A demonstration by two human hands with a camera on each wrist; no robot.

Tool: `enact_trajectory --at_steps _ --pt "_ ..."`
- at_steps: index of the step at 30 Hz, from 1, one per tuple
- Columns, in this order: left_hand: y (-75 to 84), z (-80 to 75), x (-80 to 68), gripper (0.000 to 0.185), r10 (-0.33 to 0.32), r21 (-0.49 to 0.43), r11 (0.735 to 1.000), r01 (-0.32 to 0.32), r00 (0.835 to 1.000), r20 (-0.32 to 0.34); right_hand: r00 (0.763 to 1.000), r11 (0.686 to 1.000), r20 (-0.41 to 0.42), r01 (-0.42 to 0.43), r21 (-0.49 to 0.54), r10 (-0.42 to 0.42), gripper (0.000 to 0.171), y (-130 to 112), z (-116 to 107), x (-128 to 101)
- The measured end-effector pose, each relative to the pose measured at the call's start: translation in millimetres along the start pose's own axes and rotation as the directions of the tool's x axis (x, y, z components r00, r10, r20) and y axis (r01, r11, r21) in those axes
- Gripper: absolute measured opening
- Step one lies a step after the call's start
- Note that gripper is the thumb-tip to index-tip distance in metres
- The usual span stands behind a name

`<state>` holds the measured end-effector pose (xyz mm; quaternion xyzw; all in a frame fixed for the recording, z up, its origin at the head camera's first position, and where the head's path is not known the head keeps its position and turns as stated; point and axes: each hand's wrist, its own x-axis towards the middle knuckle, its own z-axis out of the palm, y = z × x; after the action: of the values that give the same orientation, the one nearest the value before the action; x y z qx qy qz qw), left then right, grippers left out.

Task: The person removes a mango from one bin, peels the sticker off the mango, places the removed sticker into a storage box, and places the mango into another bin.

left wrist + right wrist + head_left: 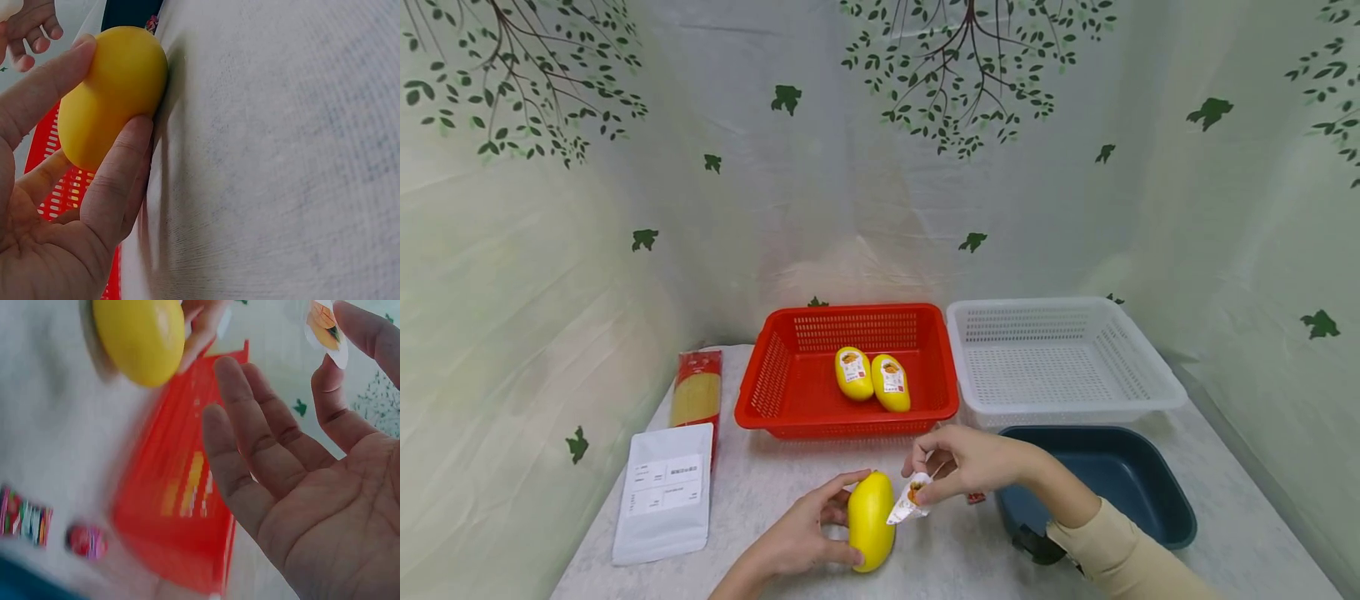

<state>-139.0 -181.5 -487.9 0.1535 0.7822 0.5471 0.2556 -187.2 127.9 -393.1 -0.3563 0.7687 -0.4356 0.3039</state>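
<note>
A plain yellow mango lies on the table at the front, and my left hand grips it from the left with thumb and fingers around its side. In the left wrist view the fingertips press on the mango. Just right of it, my right hand pinches a white label between thumb and index finger. An orange fruit picture shows on the label in the right wrist view, while the other fingers spread away. Two labelled mangoes, one left and one right, lie in the red basket.
A white basket stands beside the red one. Below it sits a dark blue tray, partly behind the right forearm. Small candy packets lie near the tray. At left lie a white pouch and a noodle pack.
</note>
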Motion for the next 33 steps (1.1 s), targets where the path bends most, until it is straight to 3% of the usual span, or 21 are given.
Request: enact_trajectory --at_steps 5,11,24,33 --pt "-1.3 -0.6 0.2 0.099 -0.009 0.003 1.0 0.009 1.0 -0.002 0.998 0.999 -0.048 -0.041 -0.019 0.04 0.017 5.1 -14.2 -18.2" --pt "-0.9 -1.3 0.1 0.099 -0.049 0.009 0.999 0.049 0.999 -0.008 0.995 0.998 -0.094 -0.036 -0.047 0.032 0.024 18.5 -31.5 -42.2" --pt "-2.8 -2.2 2.8 0.099 -0.045 0.003 0.999 0.045 0.999 -0.002 0.989 0.991 -0.108 -0.114 -0.076 0.106 0.025 57.0 -66.9 -84.5" --pt "-3.2 -1.8 2.2 0.098 -0.053 -0.002 0.999 0.053 0.999 0.0 0.975 0.972 -0.103 -0.206 -0.109 0.195 0.025 82.4 -77.5 -100.1"
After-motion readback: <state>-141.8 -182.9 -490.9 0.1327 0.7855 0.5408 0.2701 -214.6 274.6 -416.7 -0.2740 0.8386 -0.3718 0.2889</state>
